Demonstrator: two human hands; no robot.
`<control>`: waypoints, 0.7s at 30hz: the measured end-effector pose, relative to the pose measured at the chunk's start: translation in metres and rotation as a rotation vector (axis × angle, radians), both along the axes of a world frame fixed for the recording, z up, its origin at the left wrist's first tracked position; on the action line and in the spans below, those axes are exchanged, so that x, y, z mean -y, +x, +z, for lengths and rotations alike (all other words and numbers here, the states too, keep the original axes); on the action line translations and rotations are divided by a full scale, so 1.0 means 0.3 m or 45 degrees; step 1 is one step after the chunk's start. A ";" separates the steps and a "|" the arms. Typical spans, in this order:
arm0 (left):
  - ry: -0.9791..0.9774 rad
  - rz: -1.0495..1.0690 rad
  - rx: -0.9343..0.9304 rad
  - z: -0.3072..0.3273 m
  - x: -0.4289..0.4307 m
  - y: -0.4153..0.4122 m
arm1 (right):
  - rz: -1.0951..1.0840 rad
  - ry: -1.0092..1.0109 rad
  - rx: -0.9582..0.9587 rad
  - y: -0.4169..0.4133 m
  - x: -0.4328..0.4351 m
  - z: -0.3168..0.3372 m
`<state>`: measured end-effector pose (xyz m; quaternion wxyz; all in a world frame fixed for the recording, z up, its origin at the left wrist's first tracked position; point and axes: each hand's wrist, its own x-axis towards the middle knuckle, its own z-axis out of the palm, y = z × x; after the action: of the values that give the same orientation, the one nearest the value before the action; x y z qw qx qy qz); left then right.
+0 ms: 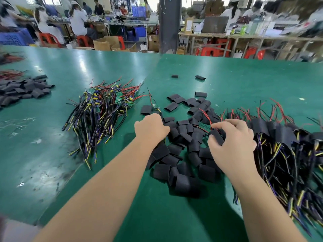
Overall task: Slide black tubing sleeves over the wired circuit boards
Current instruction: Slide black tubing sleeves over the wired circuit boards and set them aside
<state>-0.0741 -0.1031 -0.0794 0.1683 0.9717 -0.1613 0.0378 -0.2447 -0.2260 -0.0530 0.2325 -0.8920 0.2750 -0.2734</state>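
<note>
On the green table (52, 145) a pile of bare wired circuit boards (103, 105) lies to the left of my hands. Loose black tubing sleeves (181, 147) are scattered between and ahead of my hands. My left hand (151, 127) is curled knuckles-up, and a small green board (156, 106) with red and black wires sticks out just beyond it; its fingertips are hidden. My right hand (232, 137) pinches a black sleeve (215, 137) between thumb and fingers, and red wires come out of the sleeve's far end. Sleeved boards (279, 135) are heaped at the right.
A second heap of black sleeves (22, 89) lies at the far left, with red wires behind it. Two stray sleeves (200, 77) lie farther back. Beyond the table's far edge, people sit at other benches among red stools and cardboard boxes.
</note>
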 end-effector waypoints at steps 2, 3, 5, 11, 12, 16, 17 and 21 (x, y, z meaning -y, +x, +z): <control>-0.180 -0.012 -0.102 0.018 -0.017 -0.002 | 0.036 0.033 0.047 0.000 0.004 0.003; -0.289 -0.060 -0.133 0.034 -0.033 -0.010 | 0.069 0.072 0.095 -0.002 0.006 0.006; -0.481 -0.234 -0.157 0.071 -0.072 -0.040 | 0.128 0.221 0.190 -0.004 0.009 0.012; -0.856 -0.778 -0.597 0.138 -0.238 -0.186 | 0.421 1.851 0.430 0.014 0.015 0.028; -0.833 -0.845 -0.656 0.139 -0.263 -0.200 | 0.500 2.020 0.462 0.011 0.018 0.028; -0.636 -0.946 -0.826 0.147 -0.328 -0.212 | 0.757 1.980 0.658 0.010 0.018 0.026; -0.575 -0.934 -0.840 0.148 -0.337 -0.208 | 0.782 1.903 0.682 0.011 0.009 0.029; -0.290 -0.762 -0.815 0.157 -0.363 -0.183 | 0.784 1.754 0.680 0.016 -0.034 0.028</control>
<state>-0.1289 0.0057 -0.0323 0.3190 0.8203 -0.3698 -0.2975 -0.2399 -0.2157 -0.0447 0.8540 -0.4882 0.0584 -0.1700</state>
